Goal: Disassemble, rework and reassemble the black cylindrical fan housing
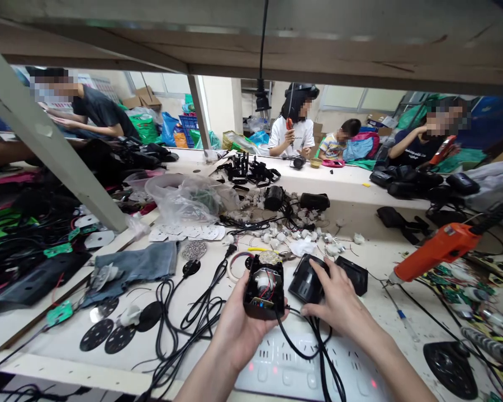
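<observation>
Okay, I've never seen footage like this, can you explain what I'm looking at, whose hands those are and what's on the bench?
This is one picture from a camera worn on a person's head, looking down at their own bare hands. The left hand holds an open black plastic housing with wires and a small motor inside. The right hand rests on a flat black plastic cover lying on the white workbench. Around them lie black power cables, a white power strip and an orange electric screwdriver. Other people sit across the bench.

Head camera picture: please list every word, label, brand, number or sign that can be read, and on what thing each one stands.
No text can be read in this view.
White power strip: only red lights and sockets, no legible marking.
Open black housing in the left hand: parts too small to show print.
Orange tool: no legible brand.
</observation>
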The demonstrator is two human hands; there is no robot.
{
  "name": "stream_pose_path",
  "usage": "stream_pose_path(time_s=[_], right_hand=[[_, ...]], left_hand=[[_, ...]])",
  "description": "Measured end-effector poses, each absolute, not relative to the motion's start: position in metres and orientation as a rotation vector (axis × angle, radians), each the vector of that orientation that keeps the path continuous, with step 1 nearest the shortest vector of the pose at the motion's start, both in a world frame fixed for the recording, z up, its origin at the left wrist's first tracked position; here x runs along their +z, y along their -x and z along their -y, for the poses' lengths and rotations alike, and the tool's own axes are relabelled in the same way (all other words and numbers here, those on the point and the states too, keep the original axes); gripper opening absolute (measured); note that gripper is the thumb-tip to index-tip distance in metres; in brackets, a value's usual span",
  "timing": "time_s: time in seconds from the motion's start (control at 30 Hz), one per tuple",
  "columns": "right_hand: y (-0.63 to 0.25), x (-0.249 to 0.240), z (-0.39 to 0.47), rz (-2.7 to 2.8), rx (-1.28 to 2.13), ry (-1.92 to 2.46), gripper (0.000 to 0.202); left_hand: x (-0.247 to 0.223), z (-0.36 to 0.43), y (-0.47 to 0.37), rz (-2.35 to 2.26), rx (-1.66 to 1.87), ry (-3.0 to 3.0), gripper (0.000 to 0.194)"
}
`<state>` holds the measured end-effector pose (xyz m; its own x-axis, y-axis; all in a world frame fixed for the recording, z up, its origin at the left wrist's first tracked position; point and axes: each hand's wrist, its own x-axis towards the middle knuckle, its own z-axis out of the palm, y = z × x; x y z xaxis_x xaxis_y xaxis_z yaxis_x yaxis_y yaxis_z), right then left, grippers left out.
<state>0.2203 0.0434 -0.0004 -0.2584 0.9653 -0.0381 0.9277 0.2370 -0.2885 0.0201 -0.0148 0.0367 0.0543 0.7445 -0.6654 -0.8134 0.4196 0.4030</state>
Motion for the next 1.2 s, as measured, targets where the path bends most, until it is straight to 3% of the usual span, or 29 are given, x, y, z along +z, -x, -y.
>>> stream_pose_path(time_s=[0.33,0.53,0.67,0.8,1.2], right_hand=[[-0.225,0.005,-0.047,2.292,0.406,1.685,0.086],[-0.231,0.062,-0.054,2.099,0.412,1.277,0.072],[-0.21,0.09,-0.049,2.189,0.61,0.997,0.078],[-0.192,0.087,-0.048,2.301,0.703,0.951,0.085],[-0.195,0.081,-0.051,2.323,0.827,0.953,0.077]], left_hand=[[0.037,0.014,-0.017,-0.953,1.181,0.097,0.043],[0.038,0.013,-0.019,-0.919,1.159,0.109,0.044],[0.037,0.012,-0.025,-0.854,1.153,0.121,0.039],[0.037,0.011,-0.03,-0.775,1.132,0.13,0.037],[0.04,0.01,-0.035,-0.781,1.087,0.096,0.043]])
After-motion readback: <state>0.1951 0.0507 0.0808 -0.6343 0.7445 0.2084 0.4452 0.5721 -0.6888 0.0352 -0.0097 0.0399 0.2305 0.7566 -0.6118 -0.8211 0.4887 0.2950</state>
